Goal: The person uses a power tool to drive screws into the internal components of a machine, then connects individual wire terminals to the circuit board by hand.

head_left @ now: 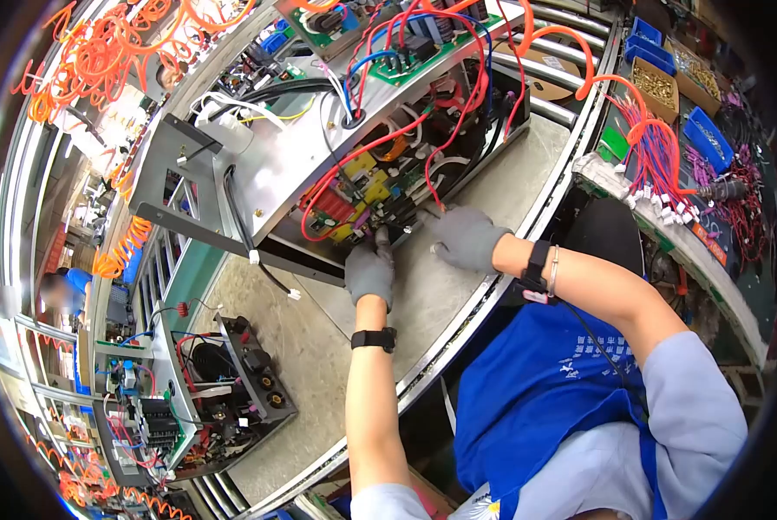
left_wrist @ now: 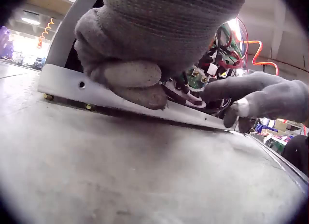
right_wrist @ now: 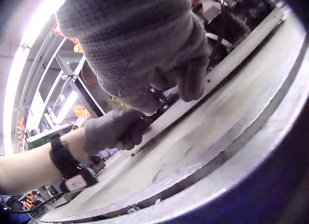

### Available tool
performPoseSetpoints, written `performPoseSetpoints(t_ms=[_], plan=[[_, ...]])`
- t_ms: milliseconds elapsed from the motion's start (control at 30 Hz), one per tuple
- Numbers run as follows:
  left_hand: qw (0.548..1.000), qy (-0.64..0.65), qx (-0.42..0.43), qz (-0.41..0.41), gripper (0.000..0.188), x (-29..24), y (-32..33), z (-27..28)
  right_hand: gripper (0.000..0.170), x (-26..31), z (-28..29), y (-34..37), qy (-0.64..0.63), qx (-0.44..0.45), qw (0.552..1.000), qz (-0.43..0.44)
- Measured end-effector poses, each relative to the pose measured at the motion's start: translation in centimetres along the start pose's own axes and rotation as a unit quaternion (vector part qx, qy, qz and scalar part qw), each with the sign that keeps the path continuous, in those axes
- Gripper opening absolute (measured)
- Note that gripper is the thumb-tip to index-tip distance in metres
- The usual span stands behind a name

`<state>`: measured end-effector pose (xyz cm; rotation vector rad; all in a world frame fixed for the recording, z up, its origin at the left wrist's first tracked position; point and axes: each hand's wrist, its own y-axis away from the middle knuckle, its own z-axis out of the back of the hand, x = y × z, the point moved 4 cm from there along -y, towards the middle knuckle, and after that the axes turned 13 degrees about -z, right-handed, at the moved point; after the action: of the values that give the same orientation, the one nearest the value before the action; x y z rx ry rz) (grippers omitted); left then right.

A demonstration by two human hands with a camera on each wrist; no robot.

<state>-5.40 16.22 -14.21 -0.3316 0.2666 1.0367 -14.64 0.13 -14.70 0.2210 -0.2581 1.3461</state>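
Note:
A metal chassis (head_left: pixel 271 186) lies open-sided on the metal work surface, with wires and circuit boards inside. Grey gloves cover both hands. My left hand (head_left: pixel 371 270) reaches over the chassis's lower front edge; in the left wrist view its fingers (left_wrist: pixel 133 74) are bent against the pale metal rail (left_wrist: pixel 120 101). Whatever lies between its thumb and fingertips is hidden, so I cannot tell what it holds. Just to the right, my right hand (head_left: pixel 465 238) has its index finger stretched towards the same edge, beside wires (left_wrist: pixel 193 98). Its thumb stands apart from that finger.
A second open unit (head_left: pixel 224 390) stands at the lower left on the line. Red and blue cables (head_left: pixel 380 52) loop over the chassis. Rollers (head_left: pixel 553 65) run behind it. At right, a side bench carries blue bins (head_left: pixel 708 139), boxed screws (head_left: pixel 655 87) and bundled wires (head_left: pixel 653 165).

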Motion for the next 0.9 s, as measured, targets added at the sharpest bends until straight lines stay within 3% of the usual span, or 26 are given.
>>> performPoseSetpoints(t_ms=[100,200,400,600,700,733,833,900], plan=[[1.0,0.008,-0.008,-0.016,0.051,0.7,0.0,-0.4,0.061,1.0,-0.5,-1.0,0.033,0.003,0.999,-0.032],[1.0,0.01,-0.013,-0.013,0.051,0.8,0.0,-0.7,0.063,1.2,-0.3,-0.9,-0.015,-0.009,0.999,-0.028],[1.0,-0.007,-0.014,-0.004,0.052,0.9,-0.4,-0.9,0.073,2.5,-0.4,-1.6,-0.034,0.068,0.993,-0.091],[1.0,0.008,-0.026,-0.013,0.051,0.9,-0.6,-1.1,0.068,1.4,-1.3,-2.1,-0.061,0.046,0.996,-0.043],[0.999,0.016,-0.04,-0.029,0.049,0.8,-0.5,-0.7,0.056,0.1,-1.1,-2.6,-0.058,0.031,0.997,-0.037],[0.998,0.019,-0.043,-0.03,0.049,0.8,-0.4,-0.8,0.046,-0.5,-0.9,-2.6,-0.06,-0.01,0.998,-0.011],[0.998,0.032,-0.047,-0.03,0.047,0.8,-0.3,-0.8,0.043,-3.4,-0.3,-3.8,0.064,-0.046,0.996,-0.041],[0.998,0.037,-0.049,-0.032,0.046,0.8,-0.3,-0.8,0.044,-6.1,1.3,-4.2,0.128,-0.093,0.987,0.015]])
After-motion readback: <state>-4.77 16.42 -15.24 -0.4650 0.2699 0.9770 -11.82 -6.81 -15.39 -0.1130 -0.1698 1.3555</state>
